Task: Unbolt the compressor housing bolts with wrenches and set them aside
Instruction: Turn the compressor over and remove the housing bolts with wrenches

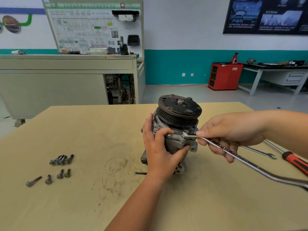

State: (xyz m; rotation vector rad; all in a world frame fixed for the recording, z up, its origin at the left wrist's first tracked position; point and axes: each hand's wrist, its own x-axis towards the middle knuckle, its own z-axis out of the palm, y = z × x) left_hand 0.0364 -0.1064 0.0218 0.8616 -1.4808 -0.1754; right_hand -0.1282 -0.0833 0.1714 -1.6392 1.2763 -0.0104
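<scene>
Steel wrench (253, 165) in right fingers (215, 148), compressor (179, 114) gripped

Training workshop, wiring-diagram board (80, 29), red tool cabinet (225, 76)

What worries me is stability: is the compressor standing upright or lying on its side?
Upright: the compressor stands on end on the table, pulley uppermost, left hand gripping its body.

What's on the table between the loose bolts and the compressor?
Head view: only scuffed tabletop, plus one dark bolt lying by the compressor base; the loose bolts sit farther left.
</scene>
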